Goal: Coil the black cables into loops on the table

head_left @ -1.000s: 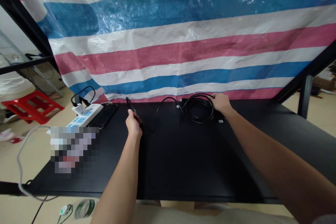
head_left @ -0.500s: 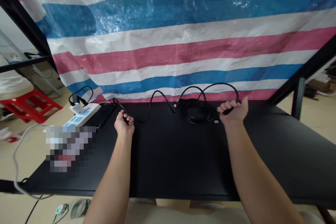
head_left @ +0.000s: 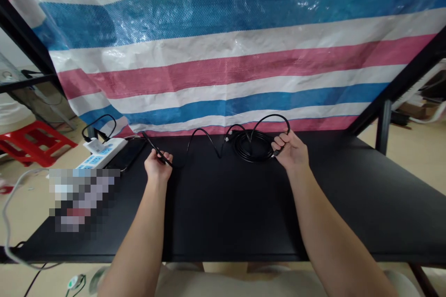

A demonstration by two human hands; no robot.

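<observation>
A thin black cable (head_left: 205,132) runs in loose waves between my two hands above the black table (head_left: 230,213). My left hand (head_left: 158,163) is closed round one stretch of it, and a stiff-looking black length sticks out up and to the left. In my right hand (head_left: 291,149) the fingers pinch the cable's other part, with a plug-like end showing at the fingertips. A coil of black cable (head_left: 256,158) lies on the table just left of my right hand. Two small pale connector ends (head_left: 229,135) show at the coil's left edge.
On the left lie a white power strip (head_left: 110,151) with a white adapter (head_left: 95,145) plugged in, and a dark phone (head_left: 127,154). A blurred patch hides something in front. Striped sheeting (head_left: 223,65) hangs behind the table. A red stool (head_left: 36,141) stands on the floor.
My right hand has shifted left in the view and its grip has turned, showing the plug-like end. The cable between my hands now has another wave. The whole view has shifted slightly.
</observation>
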